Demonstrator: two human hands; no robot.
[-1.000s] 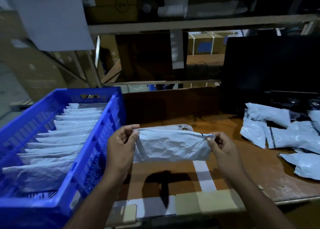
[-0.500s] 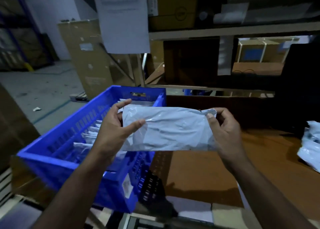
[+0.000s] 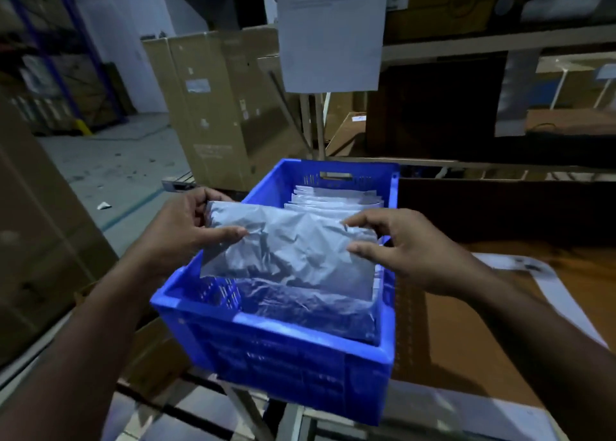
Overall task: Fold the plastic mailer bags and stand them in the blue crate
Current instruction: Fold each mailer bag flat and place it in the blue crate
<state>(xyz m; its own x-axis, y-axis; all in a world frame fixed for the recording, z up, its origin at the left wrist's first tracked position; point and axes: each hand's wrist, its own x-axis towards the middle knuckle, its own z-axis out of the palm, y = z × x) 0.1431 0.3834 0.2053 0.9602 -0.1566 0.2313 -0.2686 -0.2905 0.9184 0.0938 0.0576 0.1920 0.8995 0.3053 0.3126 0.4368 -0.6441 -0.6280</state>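
Left hand: the left hand (image 3: 186, 227) grips the left end of the folded mailer bag (image 3: 290, 254), thumb laid across its front face, the other fingers (image 3: 213, 195) curled round the edge behind it.
Right hand: the right hand (image 3: 410, 250) pinches the bag's right end, forefinger along its top edge, thumb pressing on the front face just below.
Folded mailer bag: grey, crumpled plastic, stretched between the two sets of fingers, held level and leaning a little; its lower edge hangs inside the near part of the blue crate (image 3: 276, 347), while its left end juts out past the crate's left wall.
Blue crate: directly under the fingers, slotted walls, with a handle hole in its far wall.
Standing bags: a row of folded bags (image 3: 336, 200) stands on edge in the far half of the crate, beyond the fingers; one more bag (image 3: 310, 310) lies slanted in the near part, below the held one.
Bench: the brown bench (image 3: 466, 334) lies to the right of the right fingers, beside the crate.
Paper sheet: a printed sheet (image 3: 330, 30) hangs from the shelf above and beyond the fingers.
Cardboard boxes: tall cardboard boxes (image 3: 213, 107) stand on the floor beyond the left fingers.
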